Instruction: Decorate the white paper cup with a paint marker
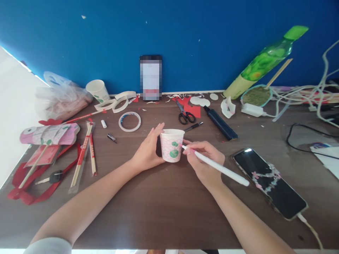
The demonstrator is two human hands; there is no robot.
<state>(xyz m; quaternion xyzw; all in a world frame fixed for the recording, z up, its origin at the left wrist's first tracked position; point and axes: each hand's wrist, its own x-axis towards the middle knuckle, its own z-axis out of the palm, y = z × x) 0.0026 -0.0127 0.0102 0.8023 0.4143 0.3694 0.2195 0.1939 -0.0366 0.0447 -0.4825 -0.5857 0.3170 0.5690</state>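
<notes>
Upright on the table stands a white paper cup (169,145) with a pink scale pattern and green leaf prints. My left hand (148,151) grips it from the left, the thumb low at its side and the fingers up near the rim. In my right hand (207,159) is a white marker pen (221,167) with a pink tip. That tip is at the cup's right side, by the green leaf; whether it touches cannot be made out. Some right-hand fingers are partly hidden behind the cup. A small white pen cap (103,124) lies to the left.
Behind the cup are scissors (186,115), a black pen (194,126), a tape roll (129,121) and an upright phone (150,78). A second phone (270,183) lies right. Chopsticks (81,155) and a pink paper fish (50,133) are left; a green bottle (267,60) leans back right.
</notes>
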